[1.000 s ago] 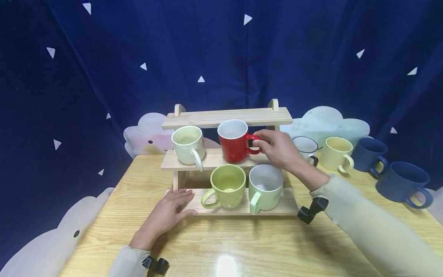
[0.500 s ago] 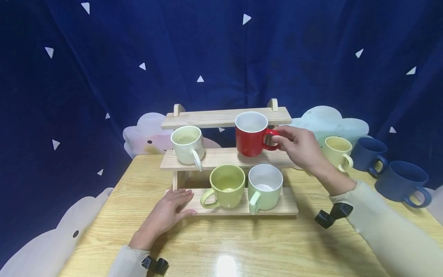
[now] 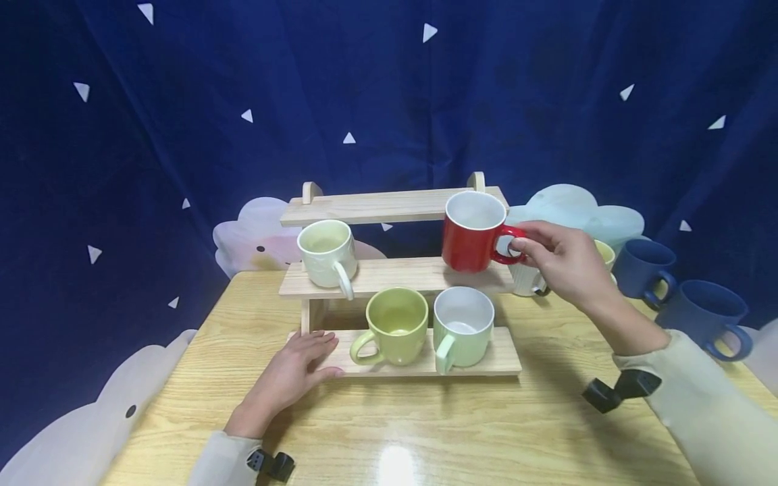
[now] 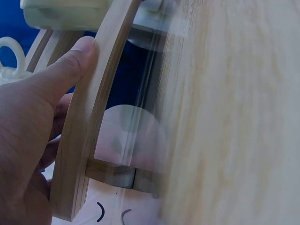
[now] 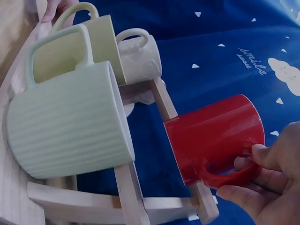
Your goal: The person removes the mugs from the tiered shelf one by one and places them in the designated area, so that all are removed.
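My right hand (image 3: 568, 263) pinches the handle of a red mug (image 3: 467, 239), white inside, upright at the right end of the middle shelf (image 3: 395, 275). Whether its base touches that board, I cannot tell; the right wrist view shows the red mug (image 5: 215, 136) close to the board's edge. At the left end of the bottom shelf (image 3: 355, 364), my left hand (image 3: 292, 378) rests with extended fingers and thumb against the board. A cream mug (image 3: 327, 253) stands on the middle shelf's left. Below are a yellow-green mug (image 3: 398, 327) and a mint mug (image 3: 464, 327).
The rack's top shelf (image 3: 371, 208) rises behind. Right of it stand a white mug (image 3: 524, 278) and a yellow mug (image 3: 606, 252), both partly hidden by my right hand, plus two blue mugs (image 3: 644, 266) on the wooden table (image 3: 328, 432). A dark blue curtain hangs behind.
My right hand has carried the red mug rightward and slightly up, from the middle of the middle shelf to its right end. My left hand stays on the bottom shelf.
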Demonstrator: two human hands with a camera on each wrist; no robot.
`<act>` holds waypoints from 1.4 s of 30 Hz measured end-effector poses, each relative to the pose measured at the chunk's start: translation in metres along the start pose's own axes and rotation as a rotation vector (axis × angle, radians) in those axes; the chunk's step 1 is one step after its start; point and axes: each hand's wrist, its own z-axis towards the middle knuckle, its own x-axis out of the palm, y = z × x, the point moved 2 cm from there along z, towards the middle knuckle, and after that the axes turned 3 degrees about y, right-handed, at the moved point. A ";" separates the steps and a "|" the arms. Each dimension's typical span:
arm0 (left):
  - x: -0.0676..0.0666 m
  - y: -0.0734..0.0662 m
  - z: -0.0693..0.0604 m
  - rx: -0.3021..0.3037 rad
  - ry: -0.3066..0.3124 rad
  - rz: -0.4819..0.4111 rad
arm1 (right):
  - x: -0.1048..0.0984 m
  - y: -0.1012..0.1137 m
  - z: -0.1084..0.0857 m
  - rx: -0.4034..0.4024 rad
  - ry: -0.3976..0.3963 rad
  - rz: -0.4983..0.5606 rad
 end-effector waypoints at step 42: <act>-0.001 -0.001 0.000 -0.003 0.006 -0.005 | -0.059 -0.093 -0.077 0.165 -0.164 -0.031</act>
